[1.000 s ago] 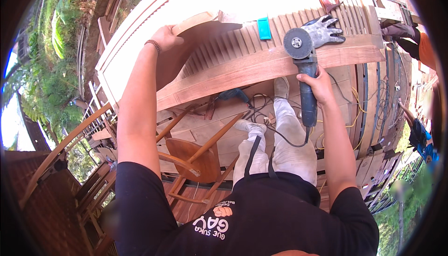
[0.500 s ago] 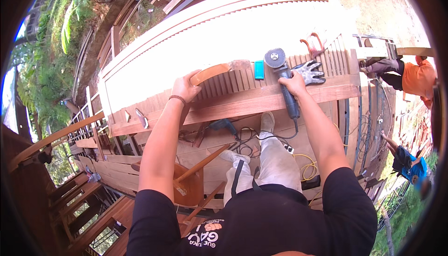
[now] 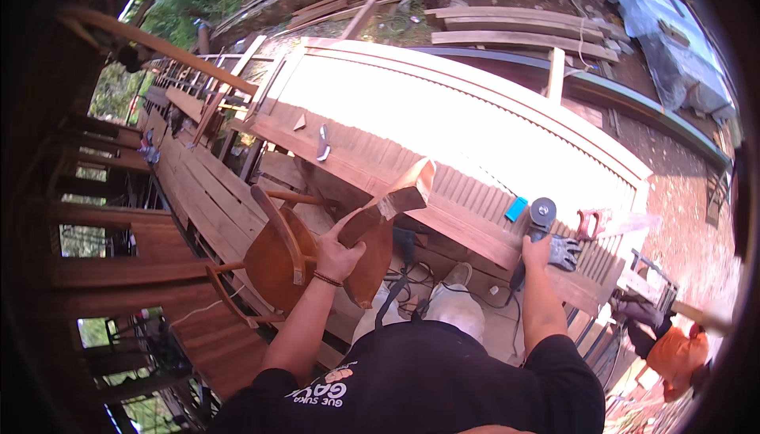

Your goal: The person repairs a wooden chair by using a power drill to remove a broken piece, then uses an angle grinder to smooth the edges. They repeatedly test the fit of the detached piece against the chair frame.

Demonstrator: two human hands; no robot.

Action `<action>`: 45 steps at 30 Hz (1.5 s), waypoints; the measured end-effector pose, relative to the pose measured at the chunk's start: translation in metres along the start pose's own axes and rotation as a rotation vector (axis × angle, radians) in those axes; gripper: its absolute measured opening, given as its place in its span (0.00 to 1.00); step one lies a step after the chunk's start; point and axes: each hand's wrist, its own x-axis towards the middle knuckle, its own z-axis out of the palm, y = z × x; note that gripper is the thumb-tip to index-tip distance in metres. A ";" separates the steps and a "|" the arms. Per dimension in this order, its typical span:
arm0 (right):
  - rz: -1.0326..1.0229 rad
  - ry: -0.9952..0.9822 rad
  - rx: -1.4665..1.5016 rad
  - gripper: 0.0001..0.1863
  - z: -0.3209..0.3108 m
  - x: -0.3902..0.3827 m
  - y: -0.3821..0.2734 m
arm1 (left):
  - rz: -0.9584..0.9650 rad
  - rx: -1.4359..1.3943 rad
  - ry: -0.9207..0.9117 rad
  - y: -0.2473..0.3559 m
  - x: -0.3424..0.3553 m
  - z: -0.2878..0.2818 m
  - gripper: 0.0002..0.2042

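A curved piece of wood (image 3: pixel 372 216) is gripped in my left hand (image 3: pixel 342 255), tilted over the near edge of a large slatted wooden panel (image 3: pixel 463 232). My right hand (image 3: pixel 536 253) is closed around the body of an angle grinder (image 3: pixel 543 214), its round disc upward near the panel's right end. Beside the grinder lie a small turquoise block (image 3: pixel 516 209), a grey work glove (image 3: pixel 564 253) and a handsaw (image 3: pixel 629 225). Farther left on the panel rest a wooden wedge (image 3: pixel 300 122) and a small dark-and-pale object (image 3: pixel 323 142) I cannot identify.
A brown wooden chair (image 3: pixel 273 256) stands left of me, close to my left forearm. Cables (image 3: pixel 423 282) lie around my feet. Stacked planks (image 3: pixel 522 26) and a pale tarp (image 3: pixel 673 46) are beyond the panel. A person in orange (image 3: pixel 677 361) is at far right.
My left hand has brought the curved wood back from over the panel toward me and tilted it. My right hand still grips the grinder. The view has swung leftward.
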 end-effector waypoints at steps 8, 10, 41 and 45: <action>-0.153 0.093 -0.356 0.43 0.072 0.060 0.100 | -0.069 0.196 0.281 -0.029 -0.112 -0.082 0.27; -0.306 -0.053 -0.434 0.42 0.101 0.014 0.062 | -0.071 0.216 0.388 -0.045 -0.146 -0.092 0.27; -0.855 -1.793 0.234 0.36 0.048 -0.530 -0.381 | 0.507 0.946 0.671 -0.083 -0.275 -0.348 0.38; -1.185 -1.628 0.133 0.30 0.017 -0.559 -0.385 | 0.109 -0.073 0.972 -0.137 -0.285 -0.322 0.36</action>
